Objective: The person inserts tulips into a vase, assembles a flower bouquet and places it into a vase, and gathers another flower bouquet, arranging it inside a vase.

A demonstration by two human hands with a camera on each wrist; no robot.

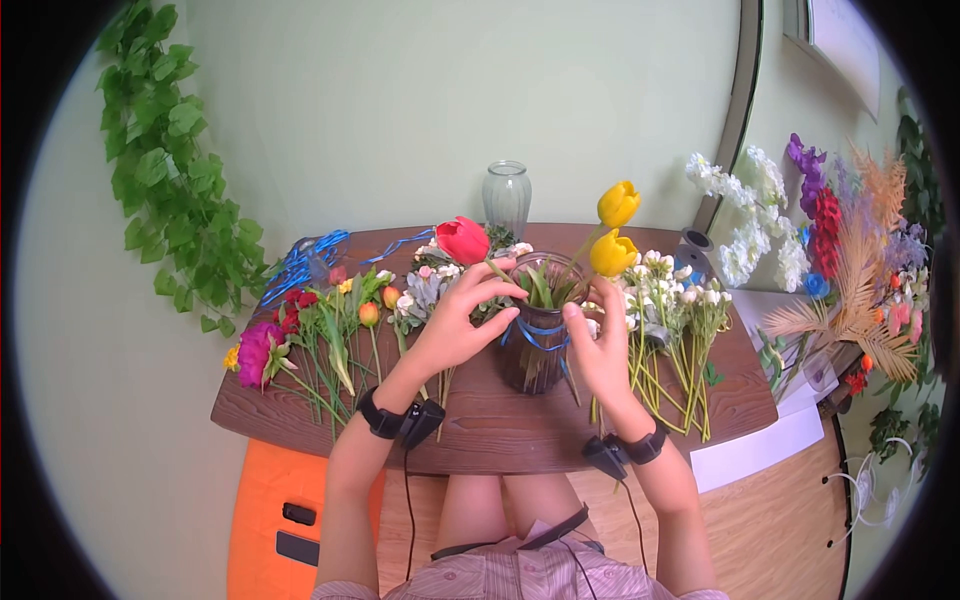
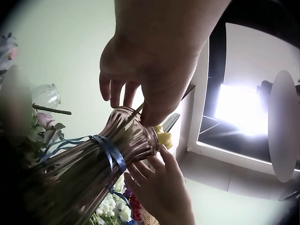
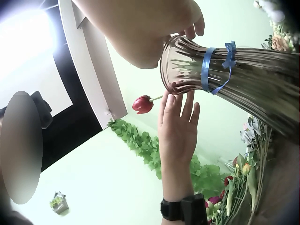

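A dark, ribbed glass vase (image 1: 533, 365) with a blue ribbon (image 2: 110, 152) tied round its neck stands upright on the table, with green leaves and stems in its mouth. One red tulip (image 1: 463, 241) leans out to the left; two yellow tulips (image 1: 613, 253) rise on the right. My left hand (image 1: 470, 318) is at the left of the rim, thumb and fingers spread apart beside the red tulip's stem. On the opposite side, my right hand (image 1: 600, 345) has its fingertips right at the rim, below the yellow tulips. Both hands appear in either wrist view, flanking the vase mouth.
Cut flowers, among them a magenta bloom (image 1: 261, 354), lie on the table's left. White flowers with long green stems (image 1: 685, 370) lie to the right. Behind stand a clear glass vase (image 1: 507, 195) and blue ribbon strands (image 1: 305, 262). More flowers (image 1: 825, 230) crowd the far right.
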